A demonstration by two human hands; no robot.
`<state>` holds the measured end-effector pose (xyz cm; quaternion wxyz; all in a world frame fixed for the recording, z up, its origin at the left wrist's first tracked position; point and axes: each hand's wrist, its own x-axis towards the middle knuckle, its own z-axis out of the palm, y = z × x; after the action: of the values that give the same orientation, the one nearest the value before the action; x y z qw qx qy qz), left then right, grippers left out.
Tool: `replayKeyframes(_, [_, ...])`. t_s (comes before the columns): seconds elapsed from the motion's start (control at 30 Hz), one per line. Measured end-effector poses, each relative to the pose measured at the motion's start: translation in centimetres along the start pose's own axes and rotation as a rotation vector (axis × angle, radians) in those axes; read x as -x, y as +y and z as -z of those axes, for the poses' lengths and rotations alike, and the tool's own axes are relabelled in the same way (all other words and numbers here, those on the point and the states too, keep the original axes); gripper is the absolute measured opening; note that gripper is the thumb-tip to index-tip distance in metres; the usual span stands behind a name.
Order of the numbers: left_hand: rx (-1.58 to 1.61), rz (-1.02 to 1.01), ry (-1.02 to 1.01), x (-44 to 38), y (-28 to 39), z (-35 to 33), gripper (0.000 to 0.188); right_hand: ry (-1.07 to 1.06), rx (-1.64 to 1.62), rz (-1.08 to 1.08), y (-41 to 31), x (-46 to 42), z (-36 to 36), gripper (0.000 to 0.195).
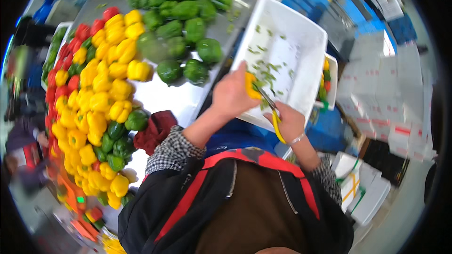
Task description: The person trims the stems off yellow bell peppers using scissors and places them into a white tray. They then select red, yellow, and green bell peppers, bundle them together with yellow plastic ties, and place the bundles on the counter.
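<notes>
Over the near side of a white foam box (243,56), my left hand (231,93) grips a yellow bell pepper (251,85), most of it hidden by the fingers. My right hand (290,121) holds scissors (277,123) with yellow handles. Their metal blades reach to the pepper's edge, where a bit of green stem shows. Cut green stem pieces (266,72) lie scattered on the floor of the box. A dark red cloth (157,130) rests on the metal table beside my left sleeve.
Yellow bell peppers (95,102), red ones (83,32) and green ones (185,10) cover much of the metal table (155,95) to the left. Another person (26,144) stands beyond it. Stacked white boxes (381,88) and a smaller foam box (332,81) with peppers are at right.
</notes>
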<state>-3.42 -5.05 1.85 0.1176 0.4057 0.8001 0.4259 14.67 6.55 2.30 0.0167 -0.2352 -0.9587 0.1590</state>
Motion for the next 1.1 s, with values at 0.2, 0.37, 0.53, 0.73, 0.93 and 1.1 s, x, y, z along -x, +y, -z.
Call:
replayKeyframes(0.2, [0.004,0.168,-0.309,2.4,-1.1,0.5,0.094,-0.002,-0.027,0.023,0.2,3.1,-1.9,0.030])
replayKeyframes(0.37, [0.170,0.422,-0.271,4.5,-5.3,3.5,0.097,0.036,-0.323,-0.117,3.0,5.5,-5.5,0.022])
replayKeyframes(0.53, [1.536,0.492,0.100,7.6,-21.6,10.6,0.047,-0.081,-1.050,-0.498,6.2,6.6,-4.9,0.029])
replayKeyframes(0.73, [1.798,0.115,1.220,11.0,-27.6,31.9,0.090,-0.003,-1.187,-0.654,6.2,7.0,-1.8,0.029])
replayKeyframes(0.93, [1.251,0.218,0.659,5.2,-17.0,24.6,0.070,0.534,-0.585,-0.525,13.0,8.7,-6.0,0.039])
replayKeyframes(1.1, [0.120,-0.063,-0.121,4.7,-7.6,1.4,0.064,0.441,-0.708,-0.693,14.1,7.5,-6.1,0.061])
